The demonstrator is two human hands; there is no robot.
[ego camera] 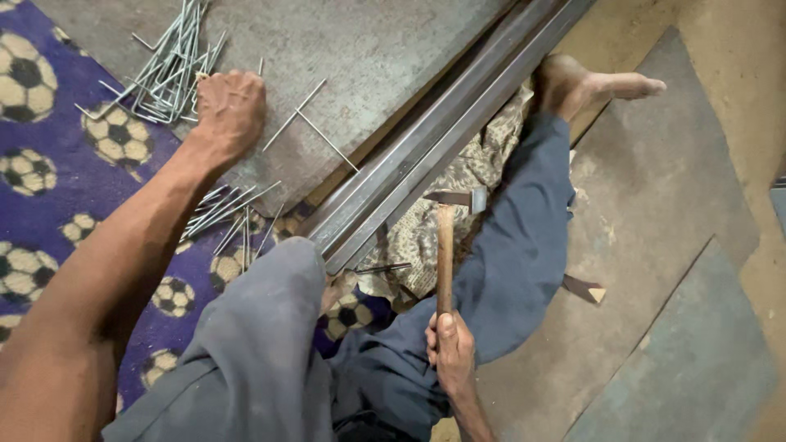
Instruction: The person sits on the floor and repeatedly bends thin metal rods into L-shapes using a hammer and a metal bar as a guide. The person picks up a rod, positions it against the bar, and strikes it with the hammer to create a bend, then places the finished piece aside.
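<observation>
My left hand reaches out over a grey metal sheet and rests, fingers curled, at the edge of a pile of thin bent metal rods; whether it grips one is hidden. My right hand is closed around the wooden handle of a hammer, whose steel head points right above a long steel bar. The bar runs diagonally from my knee to the top right. Two loose rods lie crossed on the sheet beside my left hand.
I sit on a purple cloth with football print, legs in blue-grey trousers, bare foot at the top right. More rods lie by my knee. A patterned cloth is under the bar. A small wooden wedge sits on the floor.
</observation>
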